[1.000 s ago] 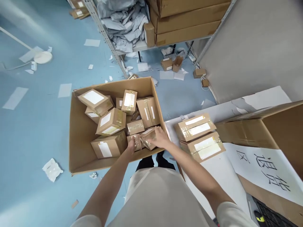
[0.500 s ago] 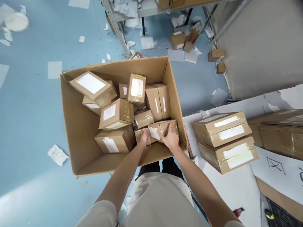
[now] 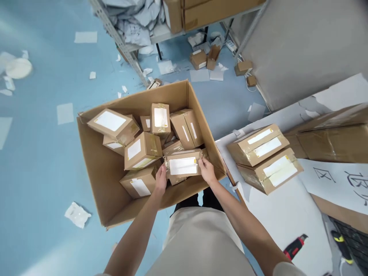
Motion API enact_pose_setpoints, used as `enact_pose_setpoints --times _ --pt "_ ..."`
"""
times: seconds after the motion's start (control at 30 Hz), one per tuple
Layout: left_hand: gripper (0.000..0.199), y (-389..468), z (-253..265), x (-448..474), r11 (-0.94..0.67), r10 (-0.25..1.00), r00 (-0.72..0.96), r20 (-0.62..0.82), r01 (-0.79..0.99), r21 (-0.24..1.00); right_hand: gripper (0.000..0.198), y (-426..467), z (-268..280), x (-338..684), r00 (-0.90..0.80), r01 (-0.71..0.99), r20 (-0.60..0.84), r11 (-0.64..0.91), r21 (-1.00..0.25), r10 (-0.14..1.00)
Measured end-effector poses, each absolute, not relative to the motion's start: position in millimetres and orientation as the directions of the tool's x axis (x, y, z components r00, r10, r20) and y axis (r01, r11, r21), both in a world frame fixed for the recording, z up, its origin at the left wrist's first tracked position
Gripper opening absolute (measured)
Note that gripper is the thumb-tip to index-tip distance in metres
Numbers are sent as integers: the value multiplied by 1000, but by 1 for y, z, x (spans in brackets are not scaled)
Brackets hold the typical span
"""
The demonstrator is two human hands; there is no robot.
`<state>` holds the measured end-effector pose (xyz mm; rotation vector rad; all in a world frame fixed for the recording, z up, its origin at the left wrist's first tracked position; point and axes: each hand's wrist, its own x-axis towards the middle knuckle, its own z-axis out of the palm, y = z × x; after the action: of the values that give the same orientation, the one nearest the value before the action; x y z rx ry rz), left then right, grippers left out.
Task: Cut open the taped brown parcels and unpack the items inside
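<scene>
Between my two hands is a small taped cardboard box (image 3: pixel 183 165) with a white label facing up. My left hand (image 3: pixel 161 178) grips its left end, and my right hand (image 3: pixel 206 170) grips its right end. The box is above other parcels inside a large open carton (image 3: pixel 99 184). Around it lie a tall labelled box (image 3: pixel 160 119), a two-part taped box (image 3: pixel 186 128), a box with a white label (image 3: pixel 143 151) and a lower box (image 3: pixel 139 183). Parts of the parcels beneath the held box are hidden.
On the white table (image 3: pixel 276 218) to the right sit two stacked boxes (image 3: pixel 264 157), a red-and-black cutter (image 3: pixel 295 247) and a yellow-and-black tool (image 3: pixel 342 247). A metal shelf (image 3: pixel 156 36) stands ahead. Paper scraps and a crumpled white bag (image 3: pixel 77 214) litter the blue floor.
Both hands have lifted the small box from the carton's near right corner and turned its label upward. My view has shifted, showing more of the shelf and the cutter.
</scene>
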<state>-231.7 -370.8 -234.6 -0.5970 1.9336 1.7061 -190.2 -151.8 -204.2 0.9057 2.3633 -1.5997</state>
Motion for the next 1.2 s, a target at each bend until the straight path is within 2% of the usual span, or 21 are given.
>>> enact_pose_setpoints --times 0.1,0.17,0.3,0.37,0.43,0.53,0.6,0.7,0.83,1.03,1.2 --pt "64 -381 -191 -243 317 15 -893 -450 -423 849 45 -159 -180 -186 -850 478 -398 190 -858 345" --pt "66 -383 -160 -251 435 70 -929 -365 -301 849 45 -155 -153 -173 -865 426 -338 188 -885 371" --pt "70 -366 -107 -256 493 368 -913 -178 29 870 50 -135 -90 -108 -824 369 -255 138 -919 505" --pt "67 -341 -89 -248 439 528 -841 -120 149 886 51 -125 -66 -61 -766 361 -262 55 -931 587" --pt "66 -306 -77 -229 377 675 -727 -124 195 905 46 -117 -50 -8 -661 366 -272 -16 -930 699" --pt "62 -247 -66 -182 313 876 -441 -193 219 924 41 -109 -43 73 -387 428 -257 -75 -901 885" --pt "61 -206 -66 -144 260 948 -250 -199 243 935 44 -101 -47 122 -195 471 -238 -122 -874 952" --pt "65 -145 -79 -89 210 977 -106 -188 268 940 50 -84 -65 179 3 486 -217 -191 -853 976" --pt "62 -69 -117 -36 248 969 -88 -233 254 935 60 -47 -104 221 146 475 -203 -249 -844 968" --pt "58 -10 -172 -4 331 938 -187 -293 220 918 61 4 -148 242 64 481 -241 -241 -843 969" --pt "60 -2 -187 -3 383 913 -224 -341 186 905 60 20 -163 250 1 498 -230 -200 -844 973"
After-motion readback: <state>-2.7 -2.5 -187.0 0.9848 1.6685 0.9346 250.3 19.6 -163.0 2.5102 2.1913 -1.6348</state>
